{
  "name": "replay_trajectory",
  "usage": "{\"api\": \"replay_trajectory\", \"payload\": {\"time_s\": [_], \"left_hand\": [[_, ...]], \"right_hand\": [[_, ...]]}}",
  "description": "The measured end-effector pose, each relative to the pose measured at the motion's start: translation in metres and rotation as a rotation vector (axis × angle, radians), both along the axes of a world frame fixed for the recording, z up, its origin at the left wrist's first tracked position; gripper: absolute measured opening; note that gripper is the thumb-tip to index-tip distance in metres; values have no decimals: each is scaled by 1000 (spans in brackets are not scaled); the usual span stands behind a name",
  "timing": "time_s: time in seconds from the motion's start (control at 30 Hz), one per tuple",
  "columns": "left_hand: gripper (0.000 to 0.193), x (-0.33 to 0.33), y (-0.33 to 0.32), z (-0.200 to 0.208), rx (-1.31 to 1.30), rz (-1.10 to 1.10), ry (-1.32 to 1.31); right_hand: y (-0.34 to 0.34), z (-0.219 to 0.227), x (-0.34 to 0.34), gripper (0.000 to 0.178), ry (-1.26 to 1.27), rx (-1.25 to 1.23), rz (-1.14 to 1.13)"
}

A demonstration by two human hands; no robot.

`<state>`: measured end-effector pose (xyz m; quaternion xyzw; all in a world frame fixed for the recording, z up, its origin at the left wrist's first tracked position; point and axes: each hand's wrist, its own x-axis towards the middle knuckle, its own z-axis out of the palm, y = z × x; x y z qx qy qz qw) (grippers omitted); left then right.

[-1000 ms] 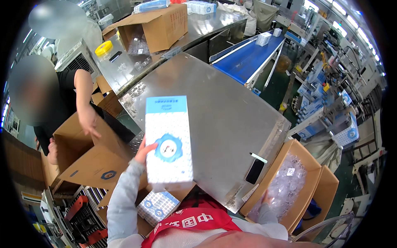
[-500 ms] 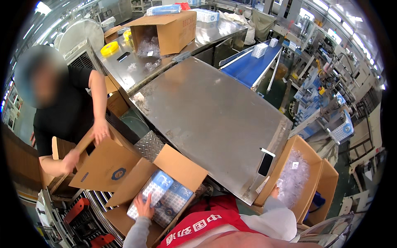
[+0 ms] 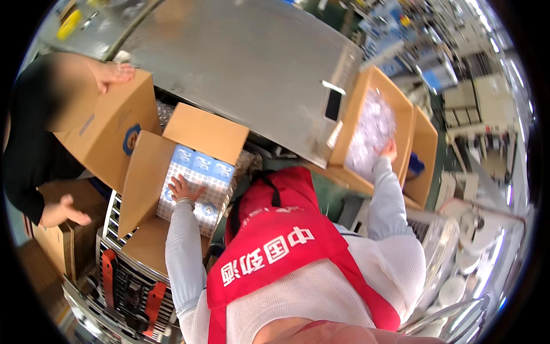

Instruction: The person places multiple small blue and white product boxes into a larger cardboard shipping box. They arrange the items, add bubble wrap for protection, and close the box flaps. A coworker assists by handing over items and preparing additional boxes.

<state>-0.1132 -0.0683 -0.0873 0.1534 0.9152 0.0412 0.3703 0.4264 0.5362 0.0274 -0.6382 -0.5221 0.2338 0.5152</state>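
2 hands (image 3: 186, 192) well apart, left fingers (image 3: 181, 182) splayed

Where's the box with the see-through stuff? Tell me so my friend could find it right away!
Find the big metal table. Off its right edge, past the black phone, is an open brown box with the person's right hand in it. Clear plastic pieces fill it, unlike the brown box beside it, which has something blue inside.

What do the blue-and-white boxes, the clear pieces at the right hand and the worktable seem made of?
Blue-and-white boxes: likely smooth printed paperboard, judging by the flat patterned faces.
Clear pieces: probably thin glossy plastic, see-through with bright highlights; exact type unclear.
Worktable: apparently bare metal, grey with a dull sheen and soft reflections.
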Motion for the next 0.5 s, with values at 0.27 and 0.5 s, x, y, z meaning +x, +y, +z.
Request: {"api": "replay_trajectory", "payload": {"time_s": [0.27,0.5], "left_hand": [[139,58,-57,8,-131,-187,60],[140,68,-65,13,-130,-120,-27]], "right_hand": [[-140,118,-254,58,847,-615,936],[-318,152,-428,55,597,-1197,1747]]}}
